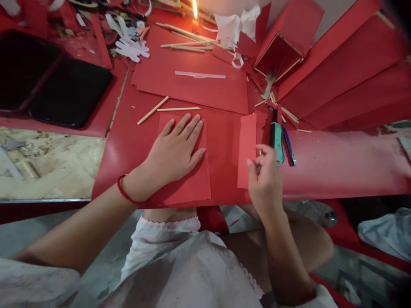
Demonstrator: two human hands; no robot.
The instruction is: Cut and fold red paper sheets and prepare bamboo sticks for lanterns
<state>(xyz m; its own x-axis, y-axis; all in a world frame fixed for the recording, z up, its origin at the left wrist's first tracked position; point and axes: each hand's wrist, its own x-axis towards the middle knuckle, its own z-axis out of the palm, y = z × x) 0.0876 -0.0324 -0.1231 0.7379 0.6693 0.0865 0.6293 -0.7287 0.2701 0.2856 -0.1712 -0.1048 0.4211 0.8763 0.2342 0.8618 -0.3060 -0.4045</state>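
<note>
Right hand holds red paper strip, long axis pointing forward.

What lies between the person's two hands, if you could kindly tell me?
In the head view, from the left hand rightward: the right part of a red card, a bare stretch of red tabletop, then a red strip gripped by the right hand.

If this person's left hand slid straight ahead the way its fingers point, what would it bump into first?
Probably the wooden stick lying just beyond the fingertips of the left hand, past the edge of the red paper beneath it, though depth is hard to judge.
</note>
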